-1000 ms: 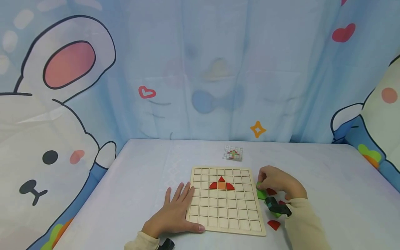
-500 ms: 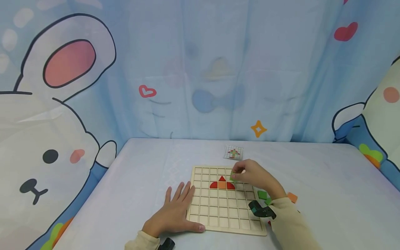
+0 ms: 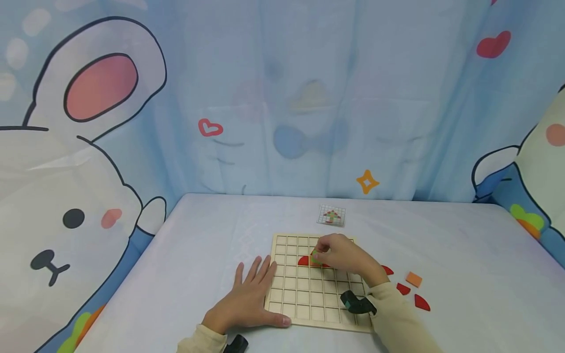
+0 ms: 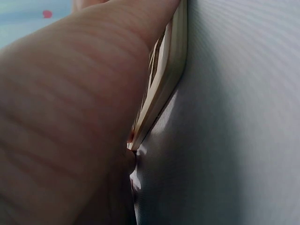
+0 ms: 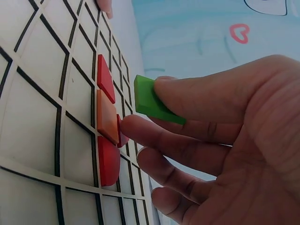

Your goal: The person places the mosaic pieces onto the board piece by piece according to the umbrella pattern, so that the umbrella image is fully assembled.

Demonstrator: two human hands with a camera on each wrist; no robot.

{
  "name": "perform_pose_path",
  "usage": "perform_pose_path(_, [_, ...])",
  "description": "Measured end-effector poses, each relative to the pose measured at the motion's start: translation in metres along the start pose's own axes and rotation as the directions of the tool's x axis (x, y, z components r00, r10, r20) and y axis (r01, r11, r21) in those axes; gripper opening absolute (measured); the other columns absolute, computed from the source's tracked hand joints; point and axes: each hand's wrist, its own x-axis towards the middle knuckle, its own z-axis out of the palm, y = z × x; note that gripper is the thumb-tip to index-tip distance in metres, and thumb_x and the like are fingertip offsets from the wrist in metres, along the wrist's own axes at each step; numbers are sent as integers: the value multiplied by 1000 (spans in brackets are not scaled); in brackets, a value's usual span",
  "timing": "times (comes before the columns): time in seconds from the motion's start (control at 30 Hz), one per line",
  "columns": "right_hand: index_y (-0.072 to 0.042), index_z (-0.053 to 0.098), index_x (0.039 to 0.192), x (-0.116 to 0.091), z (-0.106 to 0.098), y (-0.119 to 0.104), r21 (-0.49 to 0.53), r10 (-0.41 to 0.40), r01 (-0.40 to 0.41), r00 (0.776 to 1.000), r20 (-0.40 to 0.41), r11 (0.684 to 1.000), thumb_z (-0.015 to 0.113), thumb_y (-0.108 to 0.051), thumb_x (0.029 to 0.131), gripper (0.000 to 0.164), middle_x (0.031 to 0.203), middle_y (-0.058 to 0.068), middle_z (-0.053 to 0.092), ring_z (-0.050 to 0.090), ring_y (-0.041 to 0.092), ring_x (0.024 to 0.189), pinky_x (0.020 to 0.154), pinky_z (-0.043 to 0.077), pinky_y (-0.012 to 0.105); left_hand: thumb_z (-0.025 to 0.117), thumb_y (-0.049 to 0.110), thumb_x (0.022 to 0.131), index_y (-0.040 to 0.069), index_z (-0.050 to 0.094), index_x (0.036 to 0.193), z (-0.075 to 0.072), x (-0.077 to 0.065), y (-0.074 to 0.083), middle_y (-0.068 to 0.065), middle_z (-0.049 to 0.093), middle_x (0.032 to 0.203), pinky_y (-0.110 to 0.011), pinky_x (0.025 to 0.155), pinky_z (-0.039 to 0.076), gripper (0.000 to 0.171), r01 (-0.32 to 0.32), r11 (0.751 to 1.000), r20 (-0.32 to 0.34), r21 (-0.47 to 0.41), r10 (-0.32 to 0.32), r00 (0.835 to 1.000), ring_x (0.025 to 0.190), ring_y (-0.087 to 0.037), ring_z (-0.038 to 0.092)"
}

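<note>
My right hand [image 3: 342, 252] pinches a green tile [image 5: 152, 101] between thumb and index finger, close over the pieces on the wooden grid board [image 3: 293, 299]. In the right wrist view an orange square tile [image 5: 107, 116] sits in a grid cell, with a red tile [image 5: 108, 160] on one side and another red tile [image 5: 106, 78] on the other. A red triangle tile [image 5: 122, 132] shows partly behind the orange one. My left hand [image 3: 244, 301] rests with straight, spread fingers along the board's left edge, its thumb at the front edge.
Right of the board lie several red tiles [image 3: 422, 302] and an orange square [image 3: 414, 279]; the right forearm covers that side of the board. A small card with a printed coloured grid pattern [image 3: 331, 215] lies behind the board. A printed curtain [image 3: 300, 162] hangs behind the white table.
My right hand picked up the green tile beside the board and carried it left over the grid, now above the orange and red tiles. The left hand has stayed put.
</note>
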Motion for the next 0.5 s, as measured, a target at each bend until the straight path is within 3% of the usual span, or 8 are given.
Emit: perform_pose_path(0.5, [-6,72,94,0,2,-1,-33,-40,39,999,-15,999,70,-7,102,8,87,-3,66,53,12,70,72,49,37,69,85,82,2,16,171,1,-1,-2,-16,3,179,-70,121,-10,133,-31,999,-15,-33,30,999,164,-36,-6])
